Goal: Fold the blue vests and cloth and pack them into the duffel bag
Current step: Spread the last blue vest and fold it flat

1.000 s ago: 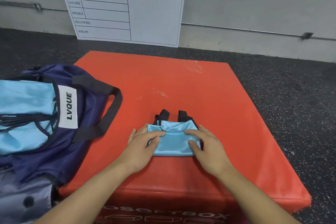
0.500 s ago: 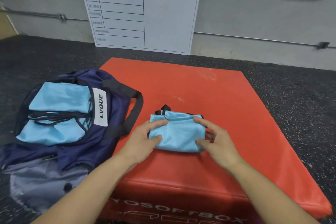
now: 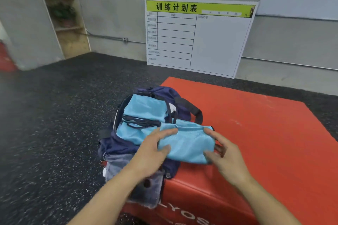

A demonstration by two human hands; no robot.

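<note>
Both forearms reach forward and inward. The left hand (image 3: 153,150) grips the left end of a folded blue vest (image 3: 188,142), fingers laid across the top and thumb pinching the near edge. The right hand (image 3: 225,155) grips the right end the same way. The vest is held at the edge of the open duffel bag (image 3: 139,144), partly over the orange box (image 3: 265,142). More blue cloth (image 3: 144,107) lies inside the bag.
</note>
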